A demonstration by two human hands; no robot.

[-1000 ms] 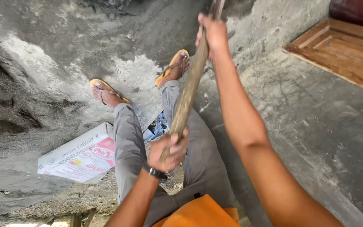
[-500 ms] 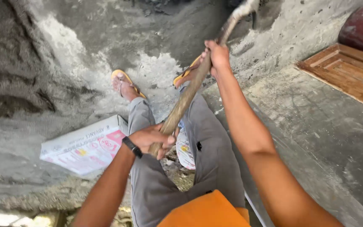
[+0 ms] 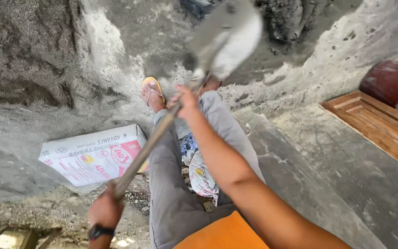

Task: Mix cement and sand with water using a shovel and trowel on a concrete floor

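Our left hand [image 3: 105, 210] and right hand [image 3: 186, 100] grip the shovel [image 3: 150, 143]; its blade [image 3: 229, 39] carries grey cement; flat printed sack [image 3: 93, 154] on the floor [image 3: 328, 166].

Flat white-and-pink sack [image 3: 93, 154] on grey ground, left of legs

Shovel blade [image 3: 229, 39] far centre above feet; cement bag [image 3: 93, 154] flat on ground left of legs; wooden panel [image 3: 378, 127] right.
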